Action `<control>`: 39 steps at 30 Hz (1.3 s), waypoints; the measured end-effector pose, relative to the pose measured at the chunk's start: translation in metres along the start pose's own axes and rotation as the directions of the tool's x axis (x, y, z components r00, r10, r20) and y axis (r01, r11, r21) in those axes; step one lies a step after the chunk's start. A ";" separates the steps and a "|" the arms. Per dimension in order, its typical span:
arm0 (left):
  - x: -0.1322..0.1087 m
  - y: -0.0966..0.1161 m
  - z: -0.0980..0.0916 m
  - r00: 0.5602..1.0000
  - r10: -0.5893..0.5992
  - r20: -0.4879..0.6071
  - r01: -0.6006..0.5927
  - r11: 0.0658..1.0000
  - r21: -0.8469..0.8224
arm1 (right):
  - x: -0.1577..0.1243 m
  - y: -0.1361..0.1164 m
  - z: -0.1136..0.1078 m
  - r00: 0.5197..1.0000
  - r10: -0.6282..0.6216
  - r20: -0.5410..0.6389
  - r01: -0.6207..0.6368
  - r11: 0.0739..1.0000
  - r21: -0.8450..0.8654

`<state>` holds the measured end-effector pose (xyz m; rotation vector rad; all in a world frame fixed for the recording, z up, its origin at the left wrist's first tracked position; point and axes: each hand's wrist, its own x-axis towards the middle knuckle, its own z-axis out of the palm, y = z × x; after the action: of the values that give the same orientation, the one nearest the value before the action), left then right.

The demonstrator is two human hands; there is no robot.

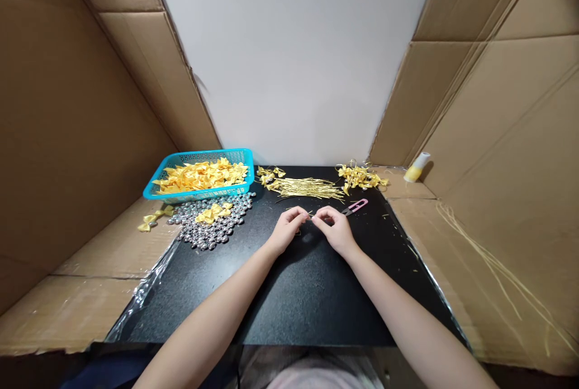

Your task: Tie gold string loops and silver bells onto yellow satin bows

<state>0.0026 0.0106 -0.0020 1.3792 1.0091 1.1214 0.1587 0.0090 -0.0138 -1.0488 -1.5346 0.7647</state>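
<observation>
Close together over the middle of the black tabletop, my left hand (287, 230) and my right hand (335, 230) are both closed in a pinch. A short piece of thin gold cord (310, 215) shows between their fingertips, and a bit of it hangs under the left fingers. Most of what they grip is hidden by the fingers. Pink-handled thread snips (356, 206) lie just beyond my right hand. Behind both hands is a bundle of cut gold cords (310, 188).
A turquoise basket (151, 189) of yellow ribbon bows (203, 175) stands at the back left. Silver beads (212, 232) spread before it, with several bows on top. Corded bows (362, 177) lie at the back right, near a thread spool (417, 167). Cardboard walls (511, 135) flank the table.
</observation>
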 end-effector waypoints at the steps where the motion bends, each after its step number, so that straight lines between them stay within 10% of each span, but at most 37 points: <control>1: 0.000 0.000 0.000 1.000 0.002 -0.002 -0.002 1.000 0.006 | 0.000 0.000 0.000 1.000 -0.003 -0.008 0.003 1.000 -0.004; 19: -0.002 -0.004 0.000 0.964 0.206 -0.166 -0.159 0.953 0.260 | -0.011 -0.008 0.009 0.998 0.000 -0.059 -0.004 0.997 -0.071; 39: -0.002 -0.005 0.002 0.960 0.226 -0.168 -0.193 0.962 0.192 | -0.015 -0.002 0.027 0.943 0.326 0.068 -0.321 0.836 0.446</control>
<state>0.0040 0.0093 -0.0072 1.5707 1.1379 1.3687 0.1326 -0.0045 -0.0238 -0.9601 -1.0959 1.2820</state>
